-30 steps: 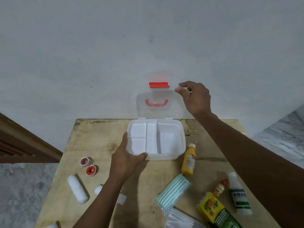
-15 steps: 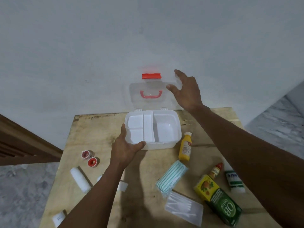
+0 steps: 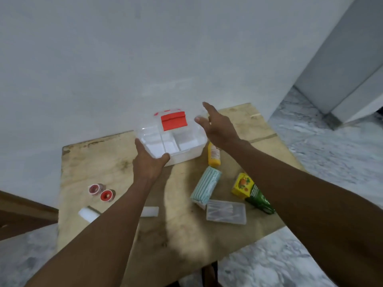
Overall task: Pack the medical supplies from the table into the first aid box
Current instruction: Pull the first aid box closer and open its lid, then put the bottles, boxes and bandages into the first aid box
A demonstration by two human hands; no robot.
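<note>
The white first aid box [image 3: 187, 155] stands at the back of the wooden table [image 3: 99, 162]. Its clear lid [image 3: 149, 129] with the red latch [image 3: 173, 122] is tipped forward over the divided white tray inside. My left hand [image 3: 149, 162] grips the box's front left corner. Fingers spread, my right hand [image 3: 217, 129] hovers at the lid's right edge and holds nothing. Supplies lie in front: a yellow bottle [image 3: 213, 157], a striped mask pack [image 3: 206, 184], a yellow-green carton [image 3: 251, 192], a clear swab case [image 3: 226, 211], two red tape rolls [image 3: 101, 192] and white gauze rolls [image 3: 88, 214].
A grey wall rises right behind the box. The table's right and front edges drop to a marbled floor [image 3: 331, 154]. A dark wooden piece [image 3: 22, 214] sits left of the table. My forearms hide part of the tabletop.
My right hand has let go of the lid, which has swung forward from upright down over the box. The view has tilted and shifted left. My left hand stays on the box corner.
</note>
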